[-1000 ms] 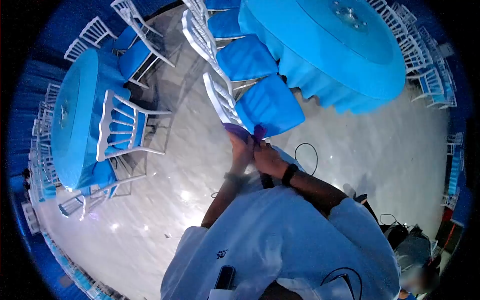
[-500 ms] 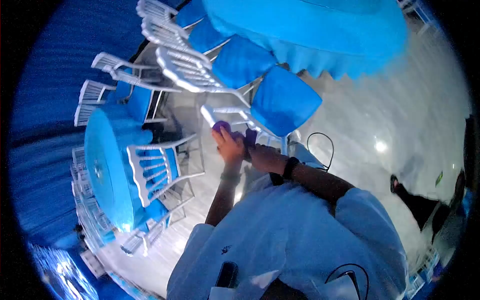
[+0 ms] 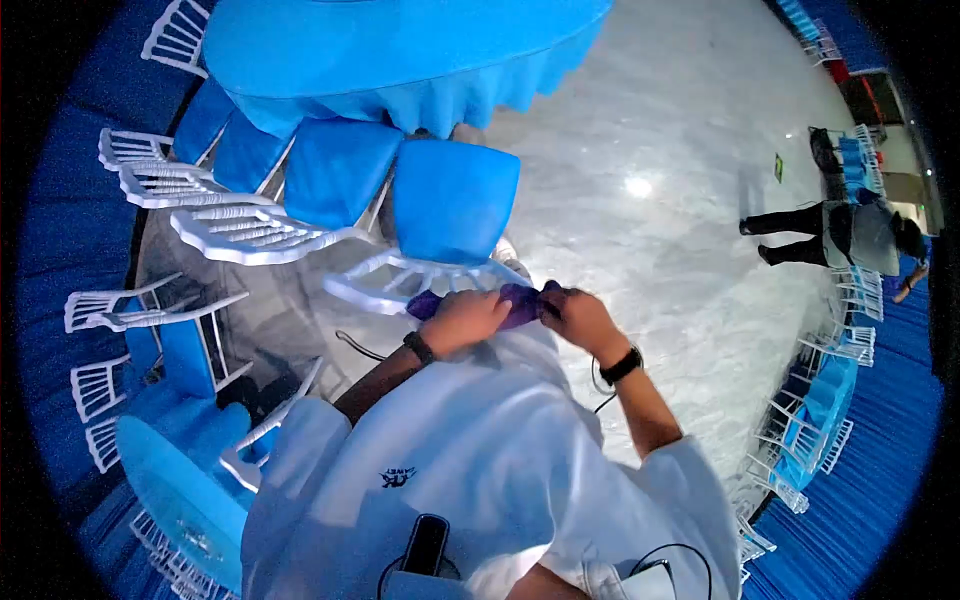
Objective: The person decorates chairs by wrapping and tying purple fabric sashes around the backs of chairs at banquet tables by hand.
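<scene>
The left hand [image 3: 462, 322] covered part of the purple cloth [image 3: 521, 305]. The view's top edge cut off the nearest blue-draped table [image 3: 400, 50]; items [image 3: 203, 540] on the lower-left table [image 3: 160, 460] were too small and blurred to identify.

Underfoot: pale glossy floor [image 3: 690, 110]

Streaked grey-white. Standing on it: large blue-draped table [image 3: 400, 50]; row of white-backed chairs [image 3: 340, 175], blue seats, along its near edge; second draped table [image 3: 150, 455], lower left, more chairs [image 3: 188, 355] beside it; another person [image 3: 842, 235], right side. Small dark-green patch [image 3: 778, 167] near that person.
</scene>
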`<state>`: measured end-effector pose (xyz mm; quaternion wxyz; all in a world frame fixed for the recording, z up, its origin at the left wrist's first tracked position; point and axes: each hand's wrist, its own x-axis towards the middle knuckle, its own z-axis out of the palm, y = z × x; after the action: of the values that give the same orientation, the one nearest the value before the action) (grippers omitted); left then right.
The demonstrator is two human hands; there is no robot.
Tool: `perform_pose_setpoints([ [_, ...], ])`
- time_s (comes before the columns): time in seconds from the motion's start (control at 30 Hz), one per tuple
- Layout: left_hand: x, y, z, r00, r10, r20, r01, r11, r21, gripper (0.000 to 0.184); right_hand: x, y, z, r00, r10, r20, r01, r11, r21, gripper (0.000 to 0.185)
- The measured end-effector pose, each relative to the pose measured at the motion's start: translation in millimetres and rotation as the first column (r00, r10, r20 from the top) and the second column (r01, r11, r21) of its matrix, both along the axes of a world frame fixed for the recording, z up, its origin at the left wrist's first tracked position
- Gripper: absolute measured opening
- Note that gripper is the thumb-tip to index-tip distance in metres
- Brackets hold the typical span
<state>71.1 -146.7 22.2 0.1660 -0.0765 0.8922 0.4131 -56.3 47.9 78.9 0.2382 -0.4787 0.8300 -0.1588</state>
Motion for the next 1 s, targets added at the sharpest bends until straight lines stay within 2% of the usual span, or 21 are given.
perform_pose_setpoints([
  [0.03,6,-3,-6,0.996,-0.023,-0.081,0.013,0.993,-0.115,0.041,21,0,-6,0.998,-0.051,-0.047,0.052,0.998,0.018,0.028],
  [0.07,18,-4,-11,0.989,-0.041,-0.140,0.010,0.975,-0.221,0.042,39,2,-22,0.993,-0.070,-0.094,0.075,0.996,0.050,0.047],
  [0.1,22,-15,-10,0.994,-0.058,-0.095,0.037,0.978,-0.205,0.038,57,-3,-24,0.992,-0.083,-0.095,0.087,0.996,0.035,0.054],
  [0.13,31,-26,1,0.993,-0.006,-0.121,-0.018,0.981,-0.195,0.035,77,-10,-24,0.990,-0.101,-0.095,0.102,0.995,0.013,0.061],
  [0.2,53,-58,-3,0.958,0.047,-0.282,-0.106,0.975,-0.197,0.031,107,-38,-28,0.996,-0.081,-0.031,0.084,0.990,0.109,0.077],
  [0.27,72,-86,-6,0.930,0.005,-0.366,-0.125,0.944,-0.304,0.030,133,-69,-44,0.989,-0.053,-0.135,0.033,0.988,-0.149,0.080],
  [0.33,91,-111,-11,0.902,-0.045,-0.429,-0.141,0.909,-0.392,0.026,151,-104,-64,0.984,-0.129,-0.122,0.110,0.983,-0.151,0.082],
  [0.4,102,-139,-7,0.899,-0.009,-0.437,-0.186,0.897,-0.402,0.025,158,-134,-63,0.990,-0.038,-0.136,0.014,0.985,-0.172,0.084],
  [0.43,104,-148,-4,0.893,-0.011,-0.451,-0.192,0.895,-0.402,0.025,160,-146,-41,0.994,0.038,-0.098,-0.043,0.998,-0.052,0.083],
  [0.47,107,-156,-3,0.866,-0.002,-0.500,-0.219,0.898,-0.382,0.025,163,-160,-27,0.976,-0.056,0.209,0.040,0.996,0.077,0.082],
  [0.53,107,-155,-3,0.838,0.000,-0.546,-0.232,0.905,-0.357,0.026,174,-167,-37,0.987,-0.138,0.077,0.132,0.988,0.079,0.078],
  [0.57,104,-149,-6,0.870,0.009,-0.493,-0.246,0.874,-0.419,0.027,175,-161,-40,0.986,-0.148,0.075,0.142,0.986,0.082,0.078],
  [0.63,94,-132,-7,0.894,0.025,-0.446,-0.259,0.844,-0.471,0.028,168,-143,-30,0.986,-0.164,0.042,0.164,0.986,-0.002,0.075],
  [0.67,88,-120,-7,0.920,-0.004,-0.391,-0.192,0.867,-0.460,0.029,164,-131,-29,0.986,-0.164,0.035,0.163,0.987,0.007,0.075],
  [0.73,71,-94,-10,0.939,-0.029,-0.344,-0.133,0.890,-0.437,0.031,154,-106,-35,0.951,-0.267,0.156,0.281,0.956,-0.081,0.067],
  [0.77,59,-80,-21,0.936,-0.011,-0.353,-0.105,0.946,-0.307,0.033,150,-92,-48,0.915,-0.369,0.165,0.393,0.908,-0.147,0.063],
  [0.8,50,-66,-28,0.935,0.013,-0.354,-0.078,0.983,-0.169,0.035,141,-74,-67,0.893,-0.380,0.242,0.437,0.861,-0.261,0.060],
  [0.87,35,-43,-32,0.913,-0.022,-0.407,-0.020,0.995,-0.100,0.038,117,-37,-102,0.898,-0.379,0.225,0.439,0.813,-0.382,0.063],
  [0.93,27,-29,-22,0.937,-0.098,-0.335,0.039,0.983,-0.180,0.038,104,-27,-72,0.801,-0.528,0.283,0.558,0.829,-0.035,0.058],
  [0.97,28,-28,-8,0.940,-0.102,-0.326,0.031,0.976,-0.214,0.038,98,-26,-73,0.805,-0.497,0.323,0.543,0.837,-0.065,0.056],
  [1.0,30,-30,-8,0.946,-0.073,-0.315,0.022,0.986,-0.163,0.037,94,-28,-77,0.804,-0.469,0.365,0.534,0.840,-0.099,0.053],
])
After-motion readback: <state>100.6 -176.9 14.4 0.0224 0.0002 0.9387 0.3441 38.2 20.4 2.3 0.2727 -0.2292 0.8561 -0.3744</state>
